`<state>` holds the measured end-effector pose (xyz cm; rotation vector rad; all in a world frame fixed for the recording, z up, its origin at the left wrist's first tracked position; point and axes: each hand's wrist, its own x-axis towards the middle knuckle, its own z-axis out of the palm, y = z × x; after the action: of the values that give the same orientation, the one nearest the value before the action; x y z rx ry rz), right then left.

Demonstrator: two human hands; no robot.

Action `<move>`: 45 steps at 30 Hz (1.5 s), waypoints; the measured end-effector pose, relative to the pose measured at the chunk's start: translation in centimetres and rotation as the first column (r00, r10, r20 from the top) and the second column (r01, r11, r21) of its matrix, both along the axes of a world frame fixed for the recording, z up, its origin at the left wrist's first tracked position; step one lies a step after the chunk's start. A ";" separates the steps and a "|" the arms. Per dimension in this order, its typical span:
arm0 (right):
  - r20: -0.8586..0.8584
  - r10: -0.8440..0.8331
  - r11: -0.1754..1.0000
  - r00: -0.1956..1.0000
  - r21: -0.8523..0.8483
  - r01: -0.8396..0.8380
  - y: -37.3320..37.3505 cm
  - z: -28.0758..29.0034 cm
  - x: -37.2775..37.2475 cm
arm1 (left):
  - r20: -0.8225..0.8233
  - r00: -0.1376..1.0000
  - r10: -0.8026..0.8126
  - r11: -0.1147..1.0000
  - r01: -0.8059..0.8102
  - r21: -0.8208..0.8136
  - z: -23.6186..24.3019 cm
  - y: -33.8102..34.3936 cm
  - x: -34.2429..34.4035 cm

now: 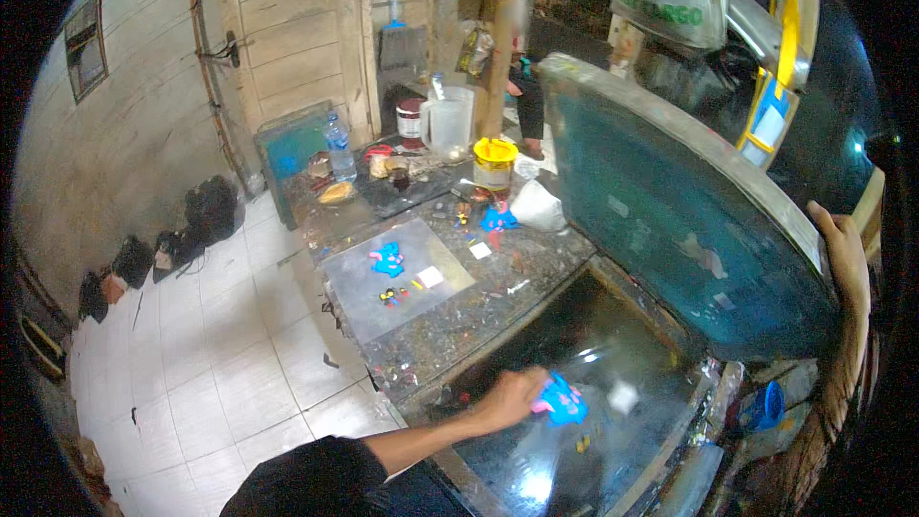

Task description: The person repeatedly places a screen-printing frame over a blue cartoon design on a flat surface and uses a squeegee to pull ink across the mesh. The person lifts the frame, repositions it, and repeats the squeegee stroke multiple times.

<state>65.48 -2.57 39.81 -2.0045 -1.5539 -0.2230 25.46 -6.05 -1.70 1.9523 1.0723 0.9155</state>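
Observation:
My left hand (515, 396) reaches over a dark glass surface (536, 450). Its fingers are closed at the left edge of a flat blue figure with pink parts (563, 400). On the glass beside it are a white square (623, 397) and small yellow marks (584, 442). At the far right, my right hand (839, 233) is wrapped round the edge of a large framed screen (661, 201), which stands tilted up. The screen's teal mesh faces the glass.
Left of the glass, a clear sheet (383, 316) carries a similar blue figure (387, 259) and a white square (430, 277). Behind stand a yellow-rimmed tub (494, 170), a pitcher (448, 124) and a water bottle (340, 148). A blue cup (763, 408) sits at the right.

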 end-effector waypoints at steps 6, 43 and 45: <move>-0.137 -0.004 1.000 0.991 0.022 0.007 4.7 -1.2 10.1 | 0.610 0.461 0.644 0.742 -0.569 -0.354 1.1 3.9 -18.6; 0.337 0.138 0.990 0.932 -0.079 -0.118 -3.9 0.5 -4.9 | -0.684 0.492 -0.539 0.535 0.827 0.173 1.7 -9.2 8.9; 0.301 0.126 0.992 0.945 -0.055 -0.115 -4.5 0.6 -5.1 | -0.752 0.536 -0.383 0.700 0.699 0.142 3.3 -7.7 5.5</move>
<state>60.38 -7.06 40.42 -1.9635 -1.8764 -0.4768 30.99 -13.71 1.56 2.8987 0.4813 0.0143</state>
